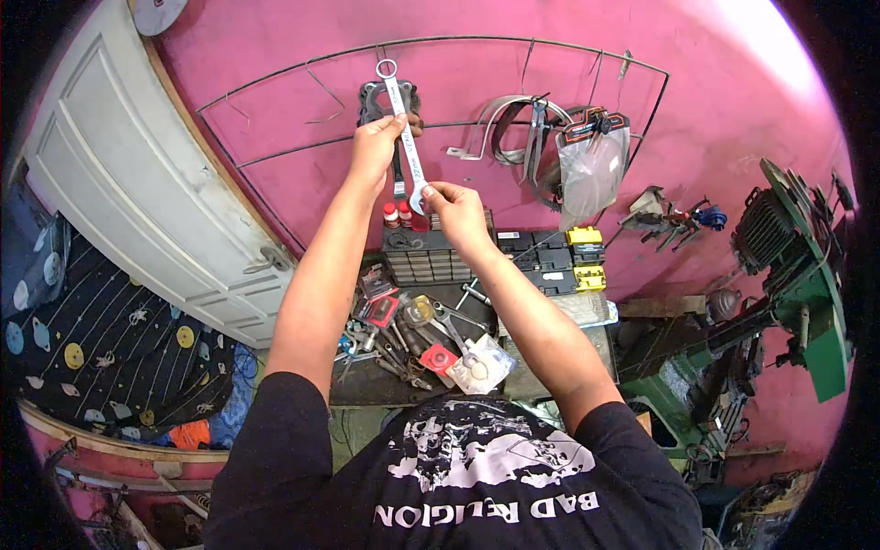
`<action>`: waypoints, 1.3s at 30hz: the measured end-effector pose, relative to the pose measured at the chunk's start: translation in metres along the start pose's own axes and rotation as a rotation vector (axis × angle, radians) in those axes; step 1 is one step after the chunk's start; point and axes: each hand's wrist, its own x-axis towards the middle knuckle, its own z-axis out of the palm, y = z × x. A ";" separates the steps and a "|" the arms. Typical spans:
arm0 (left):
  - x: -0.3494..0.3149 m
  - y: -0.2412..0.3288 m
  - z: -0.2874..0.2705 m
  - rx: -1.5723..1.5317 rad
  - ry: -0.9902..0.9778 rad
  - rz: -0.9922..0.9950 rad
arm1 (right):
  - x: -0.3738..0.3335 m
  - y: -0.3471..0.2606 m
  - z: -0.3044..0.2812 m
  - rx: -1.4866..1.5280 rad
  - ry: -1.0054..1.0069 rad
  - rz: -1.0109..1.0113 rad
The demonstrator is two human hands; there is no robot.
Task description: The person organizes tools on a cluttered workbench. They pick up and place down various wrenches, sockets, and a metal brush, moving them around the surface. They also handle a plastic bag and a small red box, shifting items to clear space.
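Observation:
Both arms are stretched out and up toward the pink wall, holding a long silver combination wrench (410,156). Its ring end points upward, close to the metal wire rack; whether it touches a hook there I cannot tell. My left hand (376,148) is closed on the upper part of the shaft, with the thumb along its face. Lower down, my right hand (456,213) pinches the wrench at its open-jaw end. Partly hidden behind the wrench hangs a dark, flat, gasket-like part (370,103).
Below the hands, a workbench carries loose tools (394,353), a small-drawer cabinet (426,266) and black-and-yellow cases (587,257). Belts (532,142) and a clear plastic bag (591,174) hang at right. A green machine (811,302) stands far right; a white door (137,156) is left.

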 end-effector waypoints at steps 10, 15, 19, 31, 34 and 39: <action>-0.002 -0.060 -0.014 0.006 0.018 -0.129 | 0.023 0.062 -0.003 -0.063 -0.099 0.050; -0.015 -0.085 -0.027 0.060 0.070 -0.168 | 0.023 0.081 0.002 0.109 -0.153 0.121; -0.041 -0.109 -0.034 0.369 0.103 -0.274 | 0.007 0.109 -0.017 -0.109 -0.187 0.000; -0.257 -0.282 -0.029 1.013 -0.420 -0.459 | -0.214 0.245 -0.101 -1.045 -0.371 0.609; -0.345 -0.336 -0.007 0.859 -0.664 -0.628 | -0.230 0.233 -0.102 -1.139 -0.401 0.816; -0.398 -0.308 0.068 0.795 -0.520 -0.615 | -0.254 0.270 -0.117 -1.066 -0.325 0.935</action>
